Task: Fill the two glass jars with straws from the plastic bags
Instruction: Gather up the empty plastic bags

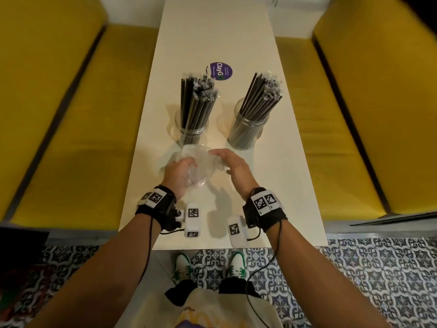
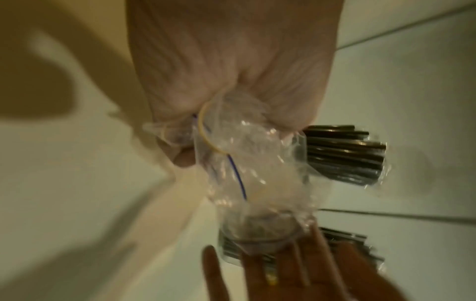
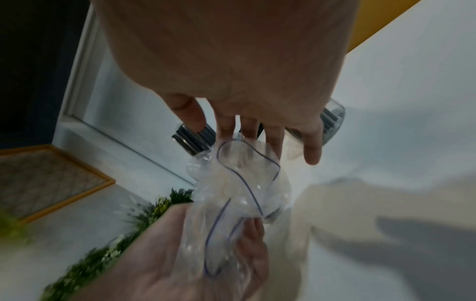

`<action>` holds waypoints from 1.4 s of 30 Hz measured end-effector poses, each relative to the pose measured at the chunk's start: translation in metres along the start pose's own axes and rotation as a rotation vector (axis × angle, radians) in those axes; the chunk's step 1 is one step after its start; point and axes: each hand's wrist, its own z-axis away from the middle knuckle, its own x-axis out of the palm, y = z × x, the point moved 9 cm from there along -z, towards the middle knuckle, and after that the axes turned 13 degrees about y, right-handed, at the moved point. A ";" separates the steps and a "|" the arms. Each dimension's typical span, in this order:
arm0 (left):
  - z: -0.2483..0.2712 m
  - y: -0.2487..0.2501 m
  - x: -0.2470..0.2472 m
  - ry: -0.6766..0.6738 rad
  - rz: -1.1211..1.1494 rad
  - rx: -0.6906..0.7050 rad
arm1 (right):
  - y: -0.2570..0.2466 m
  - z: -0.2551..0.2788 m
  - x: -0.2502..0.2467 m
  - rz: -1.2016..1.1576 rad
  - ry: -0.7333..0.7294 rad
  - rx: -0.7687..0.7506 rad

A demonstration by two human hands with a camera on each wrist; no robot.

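Note:
Two glass jars stand side by side mid-table, the left jar point(image 1: 192, 134) and the right jar point(image 1: 244, 136), each packed with black wrapped straws point(image 1: 196, 100). Just in front of them my left hand point(image 1: 178, 172) grips a crumpled clear zip bag point(image 1: 198, 162). In the left wrist view the bag point(image 2: 247, 163) shows a blue zip line and a yellow rubber band point(image 2: 206, 130), with no straws inside it. My right hand point(image 1: 233, 168) lies against the bag's far side. Its fingers point(image 3: 274, 140) are straight in the right wrist view, above the bag point(image 3: 239, 183).
A round purple sticker point(image 1: 221, 71) lies on the white table point(image 1: 212, 31) behind the jars. Yellow bench seats point(image 1: 71, 114) flank the table on both sides. Its front edge point(image 1: 212, 248) is close to my feet, over patterned floor tiles.

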 end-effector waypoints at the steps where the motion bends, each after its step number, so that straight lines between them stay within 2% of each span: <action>1: 0.001 0.002 -0.001 0.030 0.023 -0.008 | -0.002 0.003 0.003 0.046 -0.009 -0.038; 5: 0.014 -0.001 0.016 -0.072 0.166 -0.134 | -0.007 0.008 0.010 0.175 -0.008 -0.220; 8: 0.017 -0.001 0.026 -0.217 0.186 -0.174 | -0.001 0.005 0.012 0.199 0.017 -0.183; 10: 0.019 0.003 0.032 -0.306 0.131 -0.145 | 0.002 0.003 0.009 0.183 0.102 -0.125; 12: 0.015 0.002 0.035 -0.355 0.055 -0.095 | 0.008 0.001 0.010 0.103 0.126 -0.031; 14: 0.007 -0.002 0.031 -0.315 -0.025 -0.053 | 0.003 0.000 0.015 0.137 0.068 -0.043; 18: -0.008 0.000 0.015 -0.166 -0.035 0.005 | -0.006 0.001 0.016 0.146 -0.033 -0.078; 21: -0.002 -0.005 0.017 -0.190 -0.087 0.023 | -0.010 -0.001 0.013 0.291 -0.026 -0.172; 24: 0.005 -0.008 0.024 -0.203 -0.121 0.071 | -0.007 0.003 0.014 0.240 -0.017 -0.144; 28: 0.010 -0.011 0.022 -0.196 0.003 0.076 | -0.005 0.001 0.006 0.151 0.042 -0.152; 31: 0.024 -0.008 0.023 -0.283 0.112 0.157 | 0.004 -0.002 0.003 0.034 0.077 -0.081; 32: 0.030 -0.007 0.020 -0.252 0.102 0.225 | 0.006 -0.002 0.005 0.009 0.059 -0.059; 35: 0.041 -0.004 -0.002 0.033 -0.025 0.445 | 0.007 0.005 0.019 0.022 -0.113 -0.050; 38: 0.055 -0.006 -0.029 0.253 -0.081 0.604 | 0.016 0.022 0.025 -0.049 -0.275 0.002; 40: 0.065 -0.013 -0.053 0.350 -0.042 0.658 | 0.024 0.036 0.023 -0.004 -0.324 0.005; 42: 0.072 -0.028 -0.082 0.419 0.011 0.643 | 0.033 0.053 0.020 0.035 -0.325 -0.005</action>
